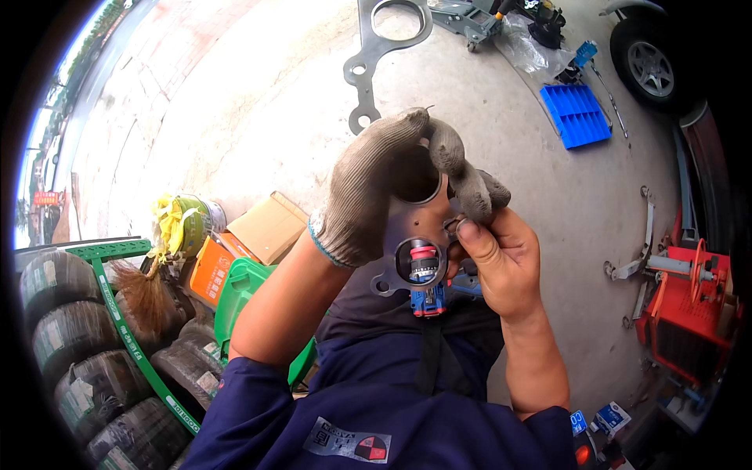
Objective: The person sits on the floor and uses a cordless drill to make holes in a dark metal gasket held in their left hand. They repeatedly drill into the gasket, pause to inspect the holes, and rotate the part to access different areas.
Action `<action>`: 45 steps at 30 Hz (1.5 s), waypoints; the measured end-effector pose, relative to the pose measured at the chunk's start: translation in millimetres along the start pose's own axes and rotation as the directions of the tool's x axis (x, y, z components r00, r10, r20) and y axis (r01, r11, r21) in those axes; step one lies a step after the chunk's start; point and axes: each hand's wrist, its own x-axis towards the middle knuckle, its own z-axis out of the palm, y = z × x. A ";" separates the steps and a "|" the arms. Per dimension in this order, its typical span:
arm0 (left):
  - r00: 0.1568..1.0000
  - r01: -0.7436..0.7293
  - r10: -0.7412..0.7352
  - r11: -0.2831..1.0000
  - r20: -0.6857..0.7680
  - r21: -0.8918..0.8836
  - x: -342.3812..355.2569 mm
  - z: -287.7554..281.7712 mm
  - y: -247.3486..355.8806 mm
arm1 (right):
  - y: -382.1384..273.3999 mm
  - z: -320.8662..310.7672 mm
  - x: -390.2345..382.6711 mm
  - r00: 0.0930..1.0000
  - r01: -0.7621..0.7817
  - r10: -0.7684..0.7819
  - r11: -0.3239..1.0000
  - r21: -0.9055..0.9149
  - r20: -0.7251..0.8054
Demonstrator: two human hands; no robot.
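In the head view, the gasket [415,221], a flat metal plate with large round holes, is held up before the person's body, above the lap. The left hand [372,184], in a grey knit glove, is closed round the gasket's middle, covering part of it, with its fingers curled over toward the right edge. The right hand [501,262] is bare; its thumb and fingers pinch together at the gasket's right edge, though whether they grip the rim or a small piece beside it cannot be told.

Through the gasket's lower hole shows a blue and red drill [427,301]. Left of the gasket are a carton [270,227], an orange box [210,270], a bucket [213,215], a broom [145,298] and, farther out, tyres [66,286] by a green rail [129,337]. Right of the gasket, on the concrete floor [576,204], lies a blue tray [576,117]; beyond it, to the upper right, is a car wheel [648,66]. Well to the gasket's right stands a red machine [685,301].
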 end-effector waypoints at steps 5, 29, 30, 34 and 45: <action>0.892 0.015 0.054 0.989 0.449 -0.150 -3.3 3.6 11.6 | 1.8 -7.0 3.2 0.999 -0.032 0.024 0.981 -0.191 -0.040; 0.906 -0.075 -0.229 0.740 0.355 0.668 -62.2 -14.8 24.9 | -36.8 -46.8 19.5 0.995 0.006 0.004 0.995 0.101 -0.098; 0.886 0.069 -0.303 0.833 0.350 0.549 -59.6 -24.2 20.5 | -40.9 -48.0 24.3 0.997 0.015 -0.005 0.992 0.122 -0.079; 0.853 0.172 -0.329 0.910 0.405 0.376 -64.3 -21.9 6.6 | -47.8 -47.5 37.5 1.000 0.003 -0.004 0.992 0.123 0.005; 0.917 0.211 -0.331 0.876 0.224 0.433 -88.8 7.8 2.6 | -45.9 -35.8 46.9 0.983 0.100 -0.101 0.995 -0.014 -0.152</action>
